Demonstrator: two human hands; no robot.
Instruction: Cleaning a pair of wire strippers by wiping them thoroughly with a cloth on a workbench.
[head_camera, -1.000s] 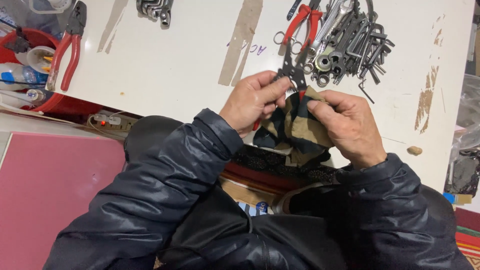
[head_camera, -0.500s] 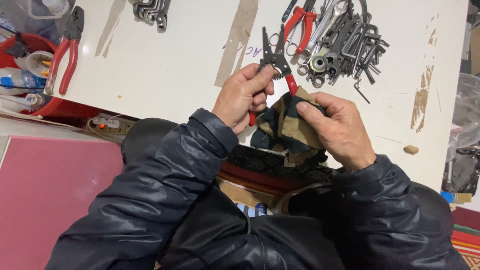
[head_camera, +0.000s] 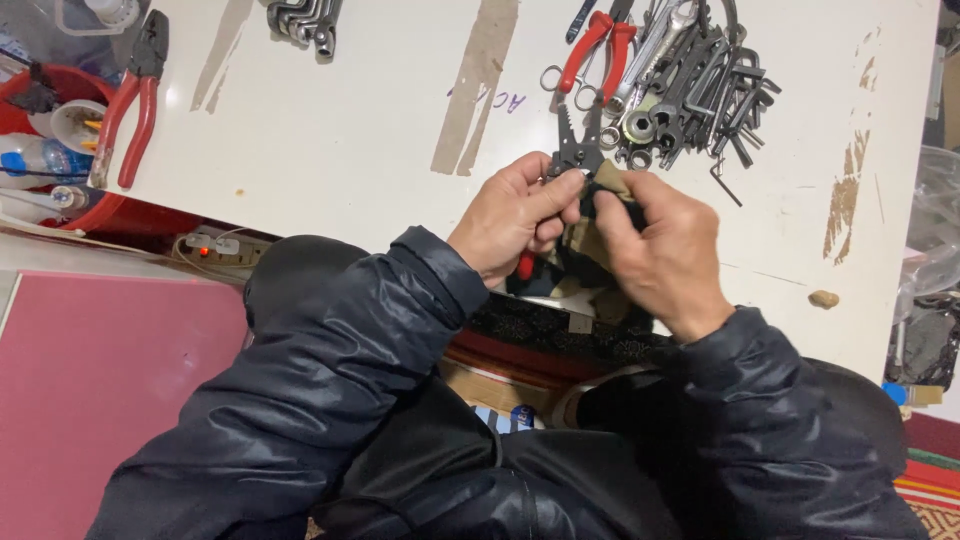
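Observation:
My left hand (head_camera: 512, 215) grips dark metal pliers (head_camera: 577, 148) with red handles, jaws pointing away over the white table (head_camera: 350, 120). My right hand (head_camera: 655, 250) pinches a tan and dark camouflage cloth (head_camera: 610, 183) against the pliers' head. More of the cloth hangs below between both hands. Both arms wear dark shiny jacket sleeves.
A heap of spanners, hex keys and red-handled pliers (head_camera: 680, 80) lies just beyond my hands. Red-handled pliers (head_camera: 130, 100) lie at the far left by a red bucket (head_camera: 60, 190) of small items. Wrenches (head_camera: 305, 22) sit at the top edge. A pink mat (head_camera: 100, 390) is at lower left.
The pliers came up out of the cloth in my left hand. Now both hands have closed together, with the cloth pressed to the pliers' head.

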